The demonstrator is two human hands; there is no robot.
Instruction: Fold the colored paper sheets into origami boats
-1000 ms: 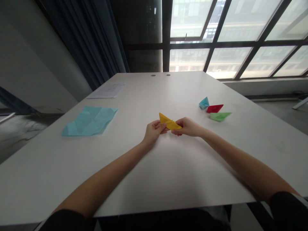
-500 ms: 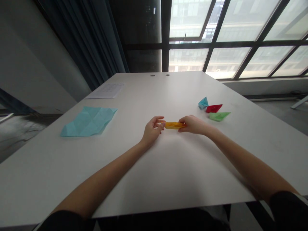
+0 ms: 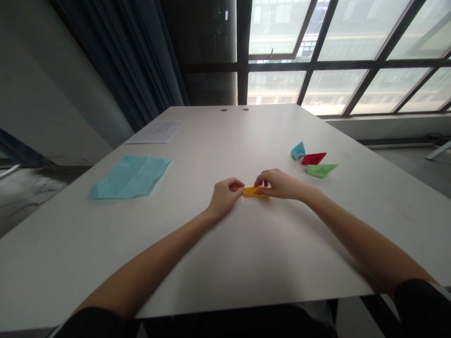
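A small folded piece of yellow paper (image 3: 251,192) is held between my two hands, low over the middle of the white table (image 3: 225,263). My left hand (image 3: 226,193) pinches its left end between thumb and fingers. My right hand (image 3: 276,184) grips it from the right, thumb on the near face and fingers curled over the top. Part of the paper's right side is hidden by that thumb and fingers.
On the right lie three folded paper boats: a blue one (image 3: 298,150), a red one (image 3: 313,158) and a green one (image 3: 321,170). A creased light-blue sheet (image 3: 130,178) lies at left, with a printed white sheet (image 3: 155,132) behind it.
The yellow paper has come slightly nearer and lower with both hands. My left fingers, earlier spread, have curled in, and the right fingers have shifted left along the paper.
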